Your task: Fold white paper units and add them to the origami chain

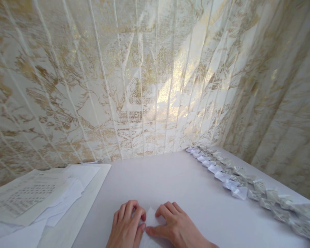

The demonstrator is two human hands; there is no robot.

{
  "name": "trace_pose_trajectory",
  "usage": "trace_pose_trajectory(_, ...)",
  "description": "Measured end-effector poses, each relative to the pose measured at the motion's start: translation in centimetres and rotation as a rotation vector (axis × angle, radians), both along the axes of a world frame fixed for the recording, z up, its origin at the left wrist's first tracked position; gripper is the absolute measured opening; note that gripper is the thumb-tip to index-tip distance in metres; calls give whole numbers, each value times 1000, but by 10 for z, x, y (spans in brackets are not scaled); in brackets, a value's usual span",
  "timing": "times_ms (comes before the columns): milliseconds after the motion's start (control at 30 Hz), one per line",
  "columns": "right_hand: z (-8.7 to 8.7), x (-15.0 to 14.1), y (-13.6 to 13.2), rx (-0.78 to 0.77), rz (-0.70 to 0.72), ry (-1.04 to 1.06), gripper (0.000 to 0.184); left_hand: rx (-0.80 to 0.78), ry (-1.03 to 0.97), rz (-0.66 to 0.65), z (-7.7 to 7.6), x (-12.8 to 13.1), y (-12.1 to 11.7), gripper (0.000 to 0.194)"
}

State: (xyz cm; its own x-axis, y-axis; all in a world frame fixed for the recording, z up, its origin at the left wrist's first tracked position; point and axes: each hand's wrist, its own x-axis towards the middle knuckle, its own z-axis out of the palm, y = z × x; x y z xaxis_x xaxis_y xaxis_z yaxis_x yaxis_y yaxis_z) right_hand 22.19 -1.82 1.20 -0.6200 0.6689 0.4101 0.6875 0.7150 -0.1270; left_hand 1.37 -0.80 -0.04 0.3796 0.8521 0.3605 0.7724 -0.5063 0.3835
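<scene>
Bottom centre: left hand and right hand, fingers bent, both pressing white paper. Bare tabletop extends above them, bounded by papers lower left, folded pieces lower right.

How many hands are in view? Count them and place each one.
2: the left hand is on the left of the small white paper, the right hand on its right, both low in the picture. No others show.

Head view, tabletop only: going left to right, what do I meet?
Loose papers, left hand, white paper between the hands, right hand, row of white folded pieces, grey folded pieces.
</scene>
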Motion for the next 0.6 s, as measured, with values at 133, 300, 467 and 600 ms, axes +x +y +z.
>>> trace_pose_trajectory(133,7,13,-3,-39,15,2,16,-16,-5,8,0,-3,1,14)
trace_pose_trajectory(300,22,34,-9,-104,-27,-5,21,-40,-17,4,-1,-8,1,15)
trace_pose_trajectory(467,32,43,-12,-173,-80,31,34,-36,-47,-29,4,-8,0,11)
trace_pose_trajectory(600,30,35,-13,-183,-104,163,46,-77,12,-84,14,-7,4,13)
